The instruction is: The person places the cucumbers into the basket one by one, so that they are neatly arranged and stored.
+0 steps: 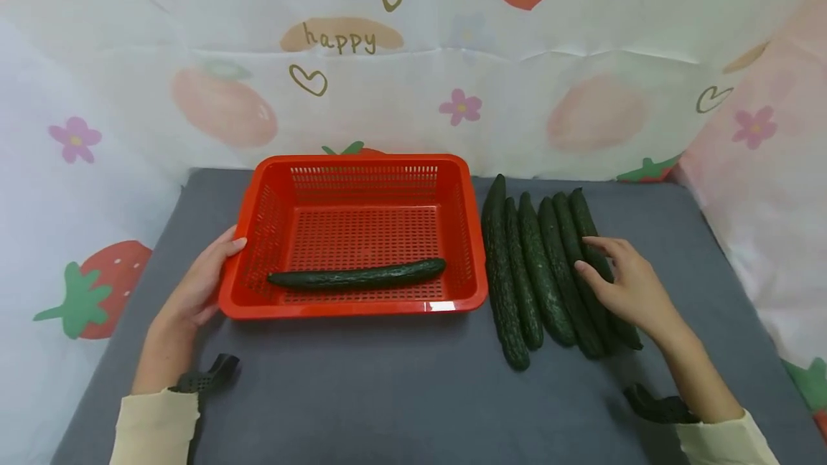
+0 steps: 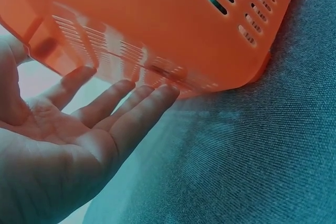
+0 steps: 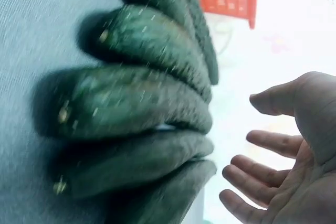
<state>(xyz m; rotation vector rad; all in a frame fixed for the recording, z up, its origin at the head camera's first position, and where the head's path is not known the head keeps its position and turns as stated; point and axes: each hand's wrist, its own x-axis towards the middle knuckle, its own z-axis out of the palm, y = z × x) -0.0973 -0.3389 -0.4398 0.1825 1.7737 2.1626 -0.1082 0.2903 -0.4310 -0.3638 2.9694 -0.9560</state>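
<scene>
A red plastic basket [image 1: 352, 312] with slotted walls stands at the left of the grey table, one cucumber [image 1: 358, 276] lying inside it. My left hand [image 1: 197, 282] holds the basket's left side, thumb over the rim and fingertips against the outer wall [image 2: 105, 30]. To the right of the basket, several dark green cucumbers [image 1: 507, 293] lie side by side in a row. Just above the rightmost cucumber [image 1: 584, 217] hovers my right hand [image 1: 629, 285], thumb and fingers spread apart. Nothing is between its fingers [image 3: 257, 182] in the right wrist view.
Grey cloth [image 1: 388, 386] covers the table. A white sheet [image 1: 413, 113] printed with fruit, flowers and hearts hangs behind and on both sides. The leftmost cucumber lies close against the basket's right wall. Dark straps [image 1: 207, 375] sit on both wrists.
</scene>
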